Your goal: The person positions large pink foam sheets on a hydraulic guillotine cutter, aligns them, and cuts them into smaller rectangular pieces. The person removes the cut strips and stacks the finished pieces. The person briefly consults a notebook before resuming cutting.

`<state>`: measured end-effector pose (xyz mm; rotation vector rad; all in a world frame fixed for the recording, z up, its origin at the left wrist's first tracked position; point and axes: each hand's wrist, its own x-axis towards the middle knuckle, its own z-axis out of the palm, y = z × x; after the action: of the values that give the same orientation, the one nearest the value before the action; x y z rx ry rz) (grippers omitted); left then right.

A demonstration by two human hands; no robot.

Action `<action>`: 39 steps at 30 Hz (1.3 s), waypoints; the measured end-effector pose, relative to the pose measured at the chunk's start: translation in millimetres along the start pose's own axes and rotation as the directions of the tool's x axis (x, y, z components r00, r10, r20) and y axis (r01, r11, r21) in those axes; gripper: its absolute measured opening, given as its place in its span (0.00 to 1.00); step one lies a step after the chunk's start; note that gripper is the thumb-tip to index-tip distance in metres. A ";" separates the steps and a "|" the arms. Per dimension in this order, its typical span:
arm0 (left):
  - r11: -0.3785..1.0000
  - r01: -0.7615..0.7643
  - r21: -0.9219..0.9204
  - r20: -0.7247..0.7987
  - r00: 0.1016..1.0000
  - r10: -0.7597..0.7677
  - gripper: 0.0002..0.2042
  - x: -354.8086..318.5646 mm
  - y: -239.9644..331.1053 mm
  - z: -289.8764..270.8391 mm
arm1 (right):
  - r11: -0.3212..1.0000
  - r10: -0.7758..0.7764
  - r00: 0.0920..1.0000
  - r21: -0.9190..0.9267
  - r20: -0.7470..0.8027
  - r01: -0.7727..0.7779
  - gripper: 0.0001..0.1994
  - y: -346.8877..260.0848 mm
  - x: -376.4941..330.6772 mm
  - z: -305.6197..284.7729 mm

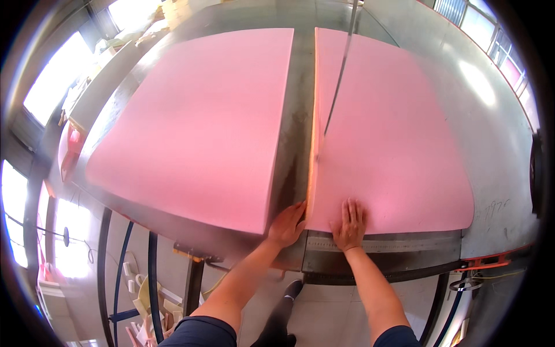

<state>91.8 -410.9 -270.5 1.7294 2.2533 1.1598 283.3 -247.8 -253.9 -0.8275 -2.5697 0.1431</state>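
Observation:
A large pink foam sheet (399, 127) lies on the right part of a metal table, its yellowish left edge (313, 144) running away from me. Against the near end of that edge rests my left hand (285, 226), fingers stretched out and thumb near the foam. My right hand (350, 226) presses flat on the sheet's near border with its fingers extended. A second pink foam sheet (196, 127) lies to the left across a gap. A thin dark blade or rod (340, 81) comes down from above over the right sheet, close to its left edge; its lower end is hard to make out.
The grey metal tabletop (497, 150) reaches past both sheets. A ruler strip (393, 244) runs along its near edge. An orange-red bracket (488, 262) sits at the near right corner. Foam scraps (165, 309) lie on the floor below left, by dark table legs (153, 283).

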 end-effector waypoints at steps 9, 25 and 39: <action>0.995 0.090 0.031 0.090 0.992 -0.093 0.29 14.7 -1.1 -8.0 | 0.999 0.004 0.998 0.039 0.068 -0.007 0.37 2.5 16.9 -1.9; 0.992 0.060 0.112 0.147 0.986 -0.076 0.23 50.6 33.3 -25.2 | 0.998 0.008 0.996 0.063 0.085 -0.014 0.37 16.5 24.5 -11.3; 0.994 -0.033 0.108 0.148 0.989 0.017 0.22 -50.0 72.0 -78.1 | 0.999 -0.008 0.999 0.049 0.054 0.005 0.36 -54.7 -54.2 -68.5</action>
<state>130.1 -487.9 -190.5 1.8218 2.2530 0.8951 323.4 -326.1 -200.0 -0.8077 -2.6081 0.2288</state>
